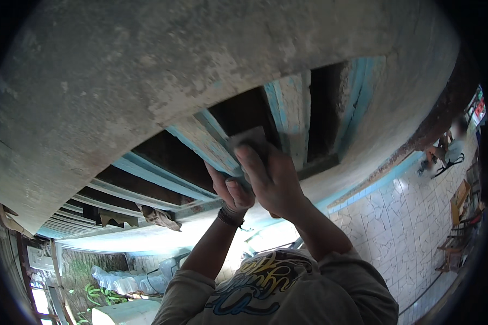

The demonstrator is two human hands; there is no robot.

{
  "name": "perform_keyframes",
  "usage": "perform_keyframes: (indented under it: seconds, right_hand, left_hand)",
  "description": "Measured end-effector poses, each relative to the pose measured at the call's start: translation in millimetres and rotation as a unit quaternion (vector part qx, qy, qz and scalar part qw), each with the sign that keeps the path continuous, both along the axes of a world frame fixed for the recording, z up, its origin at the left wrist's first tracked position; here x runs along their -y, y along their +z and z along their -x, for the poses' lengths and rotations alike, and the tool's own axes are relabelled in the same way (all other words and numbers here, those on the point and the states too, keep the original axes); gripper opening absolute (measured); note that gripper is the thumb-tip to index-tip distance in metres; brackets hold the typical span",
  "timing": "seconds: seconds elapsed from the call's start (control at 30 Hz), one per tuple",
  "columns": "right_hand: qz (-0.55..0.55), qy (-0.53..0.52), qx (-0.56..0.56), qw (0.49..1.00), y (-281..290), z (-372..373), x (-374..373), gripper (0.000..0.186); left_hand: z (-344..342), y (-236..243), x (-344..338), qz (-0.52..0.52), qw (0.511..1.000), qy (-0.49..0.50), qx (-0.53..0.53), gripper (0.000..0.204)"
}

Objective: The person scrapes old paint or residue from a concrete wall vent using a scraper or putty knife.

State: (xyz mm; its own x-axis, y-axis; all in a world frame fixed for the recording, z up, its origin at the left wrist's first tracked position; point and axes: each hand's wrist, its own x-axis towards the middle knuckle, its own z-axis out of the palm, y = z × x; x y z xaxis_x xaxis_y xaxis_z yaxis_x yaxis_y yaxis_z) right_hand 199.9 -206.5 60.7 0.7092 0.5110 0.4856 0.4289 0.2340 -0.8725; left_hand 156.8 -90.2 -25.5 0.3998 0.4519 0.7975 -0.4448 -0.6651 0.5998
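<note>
Overhead, a row of wooden slats (pixel 284 114) with peeling white and pale blue paint crosses dark openings in a grey plastered surface (pixel 200 49). My right hand (pixel 268 181) is closed on a flat grey piece (pixel 249 131), possibly sandpaper or a scraper, its thumb pressed on it. This piece is against or just beside a peeling slat. My left hand (pixel 230 192) is just below and left of my right, its fingers curled at the same slat; whether it grips the slat or the lower end of the piece is hidden.
A person (pixel 449 149) sits at the far right beside a cracked-tile floor (pixel 374 216) with wooden chairs (pixel 453 244). Cloth (pixel 160 216) hangs from slats at the left. Plastic jugs (pixel 130 281), a tree trunk (pixel 84 265) and a pale rounded object (pixel 124 313) are at the lower left.
</note>
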Motion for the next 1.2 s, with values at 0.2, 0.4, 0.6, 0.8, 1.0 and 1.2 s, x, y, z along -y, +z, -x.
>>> perform_keyframes:
  seconds: [0.2,0.4,0.6,0.8,1.0,1.2]
  right_hand:
    - [0.069,-0.097,0.062,0.991,-45,9,2,0.029]
    - [-0.024,-0.139,0.206,0.968,-31,20,-5,0.036]
    - [-0.002,-0.193,0.275,0.942,-50,25,-2,0.044]
    - [-0.060,-0.178,0.226,0.956,-48,30,-11,0.041]
    - [-0.072,-0.164,0.221,0.959,-31,29,-10,0.038]
    - [-0.102,-0.193,0.242,0.945,-48,28,-10,0.045]
  left_hand:
    - [-5,-3,-2,0.006,1.000,-0.003,0.021,0.081]
    - [6,-22,-14,0.183,0.979,-0.088,-0.015,0.092]
    - [9,-28,-27,0.057,0.993,-0.097,-0.044,0.100]
    - [13,-21,-10,0.260,0.937,-0.229,0.038,0.081]
    - [9,-10,-8,0.332,0.867,-0.362,0.081,0.058]
    - [4,-21,-15,0.350,0.852,-0.379,0.089,0.046]
